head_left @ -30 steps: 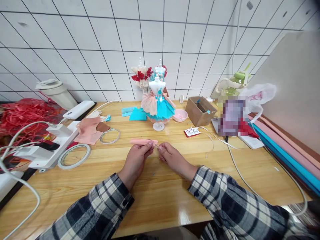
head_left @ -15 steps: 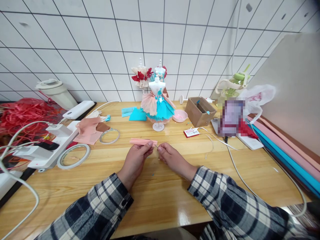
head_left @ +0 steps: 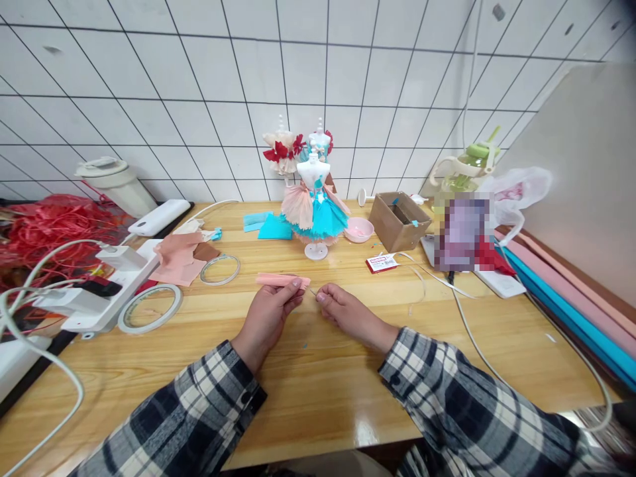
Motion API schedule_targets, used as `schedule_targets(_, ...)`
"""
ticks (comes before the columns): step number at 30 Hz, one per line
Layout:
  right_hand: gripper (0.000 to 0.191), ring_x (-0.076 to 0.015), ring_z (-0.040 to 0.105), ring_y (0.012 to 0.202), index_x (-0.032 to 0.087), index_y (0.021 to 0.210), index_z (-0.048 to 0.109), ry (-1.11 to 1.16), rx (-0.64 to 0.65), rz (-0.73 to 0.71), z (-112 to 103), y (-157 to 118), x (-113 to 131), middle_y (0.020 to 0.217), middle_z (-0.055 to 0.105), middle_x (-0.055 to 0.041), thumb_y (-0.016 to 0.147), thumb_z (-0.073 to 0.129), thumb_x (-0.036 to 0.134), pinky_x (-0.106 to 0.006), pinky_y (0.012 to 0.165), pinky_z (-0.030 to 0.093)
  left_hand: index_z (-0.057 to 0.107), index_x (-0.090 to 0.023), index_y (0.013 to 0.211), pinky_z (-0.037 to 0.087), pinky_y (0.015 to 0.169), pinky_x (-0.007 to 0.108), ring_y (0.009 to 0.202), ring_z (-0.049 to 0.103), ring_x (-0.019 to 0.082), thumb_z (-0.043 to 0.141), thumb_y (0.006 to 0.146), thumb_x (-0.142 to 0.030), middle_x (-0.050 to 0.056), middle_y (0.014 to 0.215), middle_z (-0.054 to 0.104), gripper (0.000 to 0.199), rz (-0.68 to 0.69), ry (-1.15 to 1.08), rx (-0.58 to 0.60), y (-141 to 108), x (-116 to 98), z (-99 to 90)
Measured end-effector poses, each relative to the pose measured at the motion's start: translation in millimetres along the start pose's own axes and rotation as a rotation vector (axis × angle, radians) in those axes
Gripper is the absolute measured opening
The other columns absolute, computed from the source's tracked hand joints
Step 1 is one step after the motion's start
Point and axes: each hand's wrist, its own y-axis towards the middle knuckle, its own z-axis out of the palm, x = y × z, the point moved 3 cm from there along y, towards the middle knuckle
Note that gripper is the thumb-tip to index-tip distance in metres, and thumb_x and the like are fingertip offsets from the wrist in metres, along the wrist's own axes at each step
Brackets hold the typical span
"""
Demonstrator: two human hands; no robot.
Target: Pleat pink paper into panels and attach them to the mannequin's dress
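My left hand (head_left: pixel 268 318) is closed around a folded strip of peach crepe paper (head_left: pixel 275 281), thumb on top, the strip sticking out to the left. Close to its right end, my right hand (head_left: pixel 348 311) pinches a thin, needle-like piece (head_left: pixel 313 291) pointing at the paper; it is too small to make out fully. Beyond the hands stands a small white dress-form stand (head_left: pixel 314 173) wearing a blue and peach paper skirt (head_left: pixel 325 217). Two more dressed forms are behind it.
To the left are tape rolls (head_left: pixel 150 326), peach paper scraps (head_left: pixel 177 258), a power strip (head_left: pixel 106 311) and red shredded paper (head_left: pixel 64 228). Blue paper (head_left: pixel 275 227), a pink bowl (head_left: pixel 358 230), a cardboard box (head_left: pixel 415 232) and a tag (head_left: pixel 382 264) lie ahead. A cable (head_left: pixel 470 331) runs along the right.
My right hand has drawn slightly right, away from the peach strip, widening the gap between the hands. My left hand keeps its hold on the paper.
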Motion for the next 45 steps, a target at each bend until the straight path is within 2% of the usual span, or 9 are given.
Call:
schedule_targets(4,0.031,-0.0113,0.042,0.059,0.020,0.081,0.045,-0.113,0.001,-0.017,-12,-1,2,0.063,0.046,0.0049,0.090,0.045,0.049,-0.025,0.058,0.034,0.067,-0.015,0.081,0.047,0.073,0.022,0.080,0.061,0.011,0.078,0.067,-0.029,0.003,0.085,0.069,0.023,0.002,0.007,-0.001,-1,-1,0.2)
schedule_targets(7,0.028,-0.0113,0.042,0.059,0.020,0.080,0.044,-0.137,0.047,-0.045,-13,-1,3,0.063,0.047,0.0048,0.093,0.043,0.045,-0.025,0.059,0.035,0.067,-0.014,0.081,0.046,0.073,0.021,0.082,0.060,0.012,0.078,0.069,-0.029,0.004,0.084,0.068,0.022,-0.004,0.057,0.043,-2,-2,3.0)
schedule_targets(13,0.028,-0.0113,0.043,0.060,0.020,0.082,0.046,-0.165,0.093,-0.041,-10,-1,3,0.065,0.048,0.0043,0.093,0.043,0.045,-0.025,0.061,0.035,0.069,-0.015,0.079,0.043,0.066,0.020,0.069,0.055,0.009,0.075,0.072,-0.028,0.001,0.077,0.065,0.016,-0.010,0.132,0.152,-2,-2,4.9)
schedule_targets(23,0.040,-0.0103,0.040,0.059,0.019,0.084,0.047,-0.092,0.164,-0.003,-13,-3,3,0.066,0.045,0.0041,0.088,0.043,0.058,-0.024,0.057,0.033,0.068,-0.014,0.078,0.042,0.064,0.019,0.070,0.053,0.009,0.075,0.071,-0.028,0.001,0.077,0.063,0.017,-0.023,0.140,0.157,-1,-3,2.9)
schedule_targets(29,0.044,-0.0108,0.041,0.062,0.019,0.084,0.048,-0.058,0.162,0.017,-14,-2,3,0.069,0.046,0.0031,0.084,0.047,0.063,-0.024,0.058,0.033,0.066,-0.014,0.078,0.042,0.068,0.020,0.072,0.055,0.010,0.076,0.070,-0.026,0.001,0.076,0.063,0.018,-0.041,0.159,0.160,0,-3,4.2)
schedule_targets(45,0.046,-0.0098,0.037,0.060,0.018,0.086,0.048,-0.038,0.194,0.039,-14,-1,3,0.068,0.042,0.0040,0.082,0.048,0.064,-0.023,0.056,0.031,0.066,-0.013,0.074,0.041,0.068,0.022,0.073,0.054,0.012,0.078,0.067,-0.028,0.001,0.074,0.062,0.021,-0.040,0.189,0.176,-1,-5,5.8)
